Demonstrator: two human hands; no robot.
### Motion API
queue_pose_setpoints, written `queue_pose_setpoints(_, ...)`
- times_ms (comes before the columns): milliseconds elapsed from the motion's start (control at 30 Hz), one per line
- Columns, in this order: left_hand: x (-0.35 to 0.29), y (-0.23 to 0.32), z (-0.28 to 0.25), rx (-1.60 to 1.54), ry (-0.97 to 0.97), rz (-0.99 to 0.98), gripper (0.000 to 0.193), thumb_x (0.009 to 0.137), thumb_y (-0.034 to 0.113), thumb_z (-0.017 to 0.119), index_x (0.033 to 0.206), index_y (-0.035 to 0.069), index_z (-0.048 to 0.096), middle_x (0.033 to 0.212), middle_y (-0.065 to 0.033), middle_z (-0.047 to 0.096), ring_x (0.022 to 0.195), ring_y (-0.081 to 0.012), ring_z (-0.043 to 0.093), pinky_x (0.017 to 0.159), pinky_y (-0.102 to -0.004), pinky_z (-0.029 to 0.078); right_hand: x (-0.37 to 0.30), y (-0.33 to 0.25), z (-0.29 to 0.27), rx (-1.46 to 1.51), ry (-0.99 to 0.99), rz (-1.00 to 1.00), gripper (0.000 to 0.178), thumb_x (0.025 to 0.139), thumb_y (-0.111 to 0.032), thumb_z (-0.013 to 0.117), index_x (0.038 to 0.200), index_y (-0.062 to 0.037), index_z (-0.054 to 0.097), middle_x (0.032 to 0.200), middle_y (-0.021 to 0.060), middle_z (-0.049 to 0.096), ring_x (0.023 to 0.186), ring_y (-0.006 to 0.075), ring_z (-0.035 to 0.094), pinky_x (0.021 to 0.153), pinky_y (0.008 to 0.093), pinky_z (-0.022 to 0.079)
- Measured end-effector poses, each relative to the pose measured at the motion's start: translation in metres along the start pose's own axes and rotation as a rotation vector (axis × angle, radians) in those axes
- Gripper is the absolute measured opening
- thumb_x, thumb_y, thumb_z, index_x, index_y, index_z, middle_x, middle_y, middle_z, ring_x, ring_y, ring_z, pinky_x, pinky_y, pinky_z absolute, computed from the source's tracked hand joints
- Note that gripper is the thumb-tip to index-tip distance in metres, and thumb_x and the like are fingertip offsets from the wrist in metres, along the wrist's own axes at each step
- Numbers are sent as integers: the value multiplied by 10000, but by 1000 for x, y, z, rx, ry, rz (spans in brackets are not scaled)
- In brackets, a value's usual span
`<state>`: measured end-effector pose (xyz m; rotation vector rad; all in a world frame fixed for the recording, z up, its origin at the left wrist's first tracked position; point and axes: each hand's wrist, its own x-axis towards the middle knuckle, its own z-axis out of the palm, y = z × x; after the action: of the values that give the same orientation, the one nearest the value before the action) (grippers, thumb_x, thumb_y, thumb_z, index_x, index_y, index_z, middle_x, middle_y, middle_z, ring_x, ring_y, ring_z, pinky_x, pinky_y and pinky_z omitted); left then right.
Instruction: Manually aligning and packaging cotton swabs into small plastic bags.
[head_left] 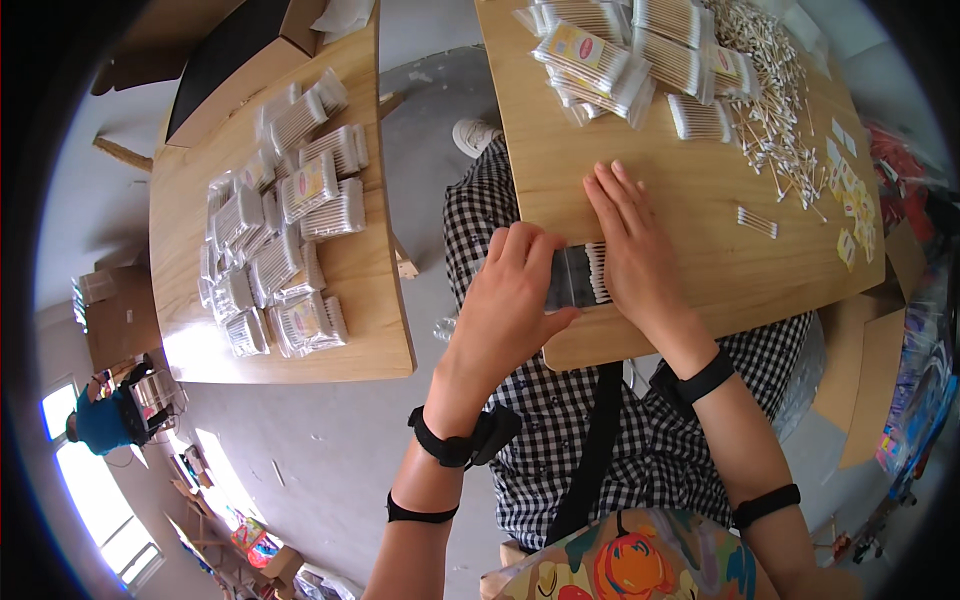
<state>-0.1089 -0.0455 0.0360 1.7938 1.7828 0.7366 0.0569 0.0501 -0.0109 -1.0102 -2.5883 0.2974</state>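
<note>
My left hand (pixel 512 285) is closed at the near left edge of the right table, its fingers and thumb gripping either side of a dark, flat piece (pixel 572 278) with a thin pale line across it. Against that piece lies a row of cotton swabs (pixel 598 272), their white tips showing side by side. My right hand (pixel 635 245) lies flat with fingers stretched out together, its edge along the swabs and covering most of them. Farther right, a small group of loose swabs (pixel 757 222) rests on the wood.
Filled swab packs (pixel 585 55) and a heap of loose swabs (pixel 770 90) occupy the far right tabletop (pixel 690 180). Yellow and white cards (pixel 855 205) lie by its right edge. Across a gap, the left table (pixel 385 330) carries many packs (pixel 275 255) and a box (pixel 240 70).
</note>
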Motion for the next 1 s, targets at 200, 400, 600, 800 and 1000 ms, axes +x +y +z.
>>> queue_pose_setpoints(200,4,-6,1,-93,-23,16,633,637,66,874,1182,9,557,1186,-156,532,1116,-361,560,953,-421,502,0,-2,0,-15,7,-4,587,897,67,490,1478,10,423,1551,158,417,1480,318,340,1218,486,320)
queue_pose_setpoints(400,2,-14,5,-151,12,50,629,638,61,869,1180,3,556,1178,-163,531,1108,-372,560,953,-423,503,1,-7,2,-6,-27,-34,564,914,36,490,1475,1,436,1553,156,414,1479,311,345,1211,483,328)
queue_pose_setpoints(600,1,-20,7,-201,23,81,635,634,60,870,1182,-7,556,1180,-173,530,1111,-377,556,947,-420,503,15,-21,2,36,-51,-62,572,915,-7,533,1477,-4,430,1553,155,413,1479,313,346,1210,484,332)
queue_pose_setpoints(800,-4,-22,7,-223,69,108,672,619,56,862,1225,-10,580,1232,-165,529,1177,-372,526,1004,-423,476,19,-22,12,49,-21,-77,588,903,3,559,1476,-1,426,1545,156,423,1477,319,348,1204,476,348)
queue_pose_setpoints(1000,-17,-28,18,-90,220,87,633,606,111,866,1203,49,663,1438,-164,482,1321,-385,458,1094,-491,414,14,-36,17,139,34,-5,584,907,11,547,1476,16,416,1531,175,436,1462,359,367,1193,476,361)
